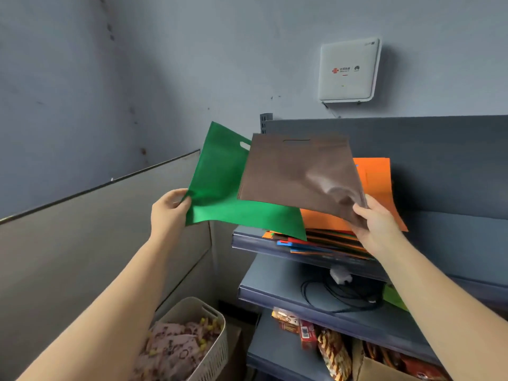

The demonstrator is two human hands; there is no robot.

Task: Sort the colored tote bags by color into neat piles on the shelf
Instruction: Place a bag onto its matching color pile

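Observation:
My left hand point(169, 209) pinches the near left corner of a green tote bag point(220, 188), held up off the shelf's left end. My right hand point(376, 224) grips the near right corner of a brown tote bag point(297, 177), which hangs in the air over the green one. Beneath them an orange tote bag point(376, 185) tops a mixed stack of coloured bags point(324, 243) on the top shelf point(247, 240).
A lower shelf point(275, 284) carries black cables and a white plug. Snack packets point(308, 331) and a cardboard box sit on the bottom shelf. A white basket point(200, 325) of patterned fabric stands on the floor at left. A white router point(349, 70) hangs on the wall.

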